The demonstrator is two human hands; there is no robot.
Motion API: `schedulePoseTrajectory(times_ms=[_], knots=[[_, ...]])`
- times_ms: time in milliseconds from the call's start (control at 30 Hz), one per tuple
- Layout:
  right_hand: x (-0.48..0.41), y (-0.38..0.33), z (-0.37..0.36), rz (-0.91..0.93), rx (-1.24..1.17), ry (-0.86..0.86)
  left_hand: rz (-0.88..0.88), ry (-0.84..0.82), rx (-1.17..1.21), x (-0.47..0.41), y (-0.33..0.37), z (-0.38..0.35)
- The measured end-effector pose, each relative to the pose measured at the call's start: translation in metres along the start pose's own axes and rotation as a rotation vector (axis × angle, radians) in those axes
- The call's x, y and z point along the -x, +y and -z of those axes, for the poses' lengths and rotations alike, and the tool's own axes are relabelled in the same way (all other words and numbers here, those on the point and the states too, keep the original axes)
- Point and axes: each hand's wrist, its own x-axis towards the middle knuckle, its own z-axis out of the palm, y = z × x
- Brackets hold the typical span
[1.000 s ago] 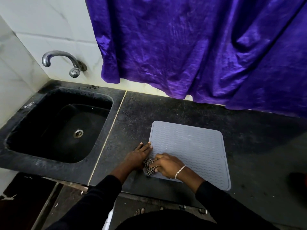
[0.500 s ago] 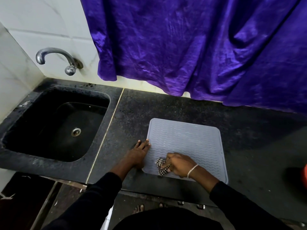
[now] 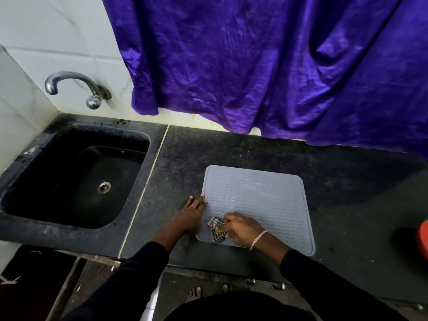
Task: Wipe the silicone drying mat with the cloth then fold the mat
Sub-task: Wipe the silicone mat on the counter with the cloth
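A grey silicone drying mat [image 3: 257, 200] with a wavy ribbed surface lies flat on the dark stone counter [image 3: 231, 149]. My right hand [image 3: 240, 228], with a bracelet at the wrist, presses a small black-and-white checked cloth [image 3: 216, 230] onto the mat's near left corner. My left hand [image 3: 190, 214] lies flat with fingers together along the mat's left edge, fingertips touching the rim, holding nothing.
A black sink [image 3: 76, 179] with a steel tap [image 3: 76, 86] above it sits to the left. A purple curtain [image 3: 278, 66] hangs over the counter's back edge. A red object [image 3: 422, 237] shows at the right edge. Bare feet are visible below the counter.
The right hand with the cloth slid a little to the right across the mat's near left part. The left hand stayed at the mat's left edge.
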Motion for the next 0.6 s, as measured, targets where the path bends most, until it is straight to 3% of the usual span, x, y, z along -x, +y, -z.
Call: schedulePoseTrajectory(times_ms=[167,333,600], knots=[[0.015,0.022,0.009,-0.055,0.036,-0.046,0.045,-0.024,0.026,0.001,0.003,0.0],[0.006,0.001,0.012,-0.012,0.011,0.047,0.072,-0.029,0.042,-0.001,0.008,0.002],[0.03,0.007,-0.015,-0.043,-0.034,0.034,0.091,-0.038,0.041,-0.002,0.014,0.004]])
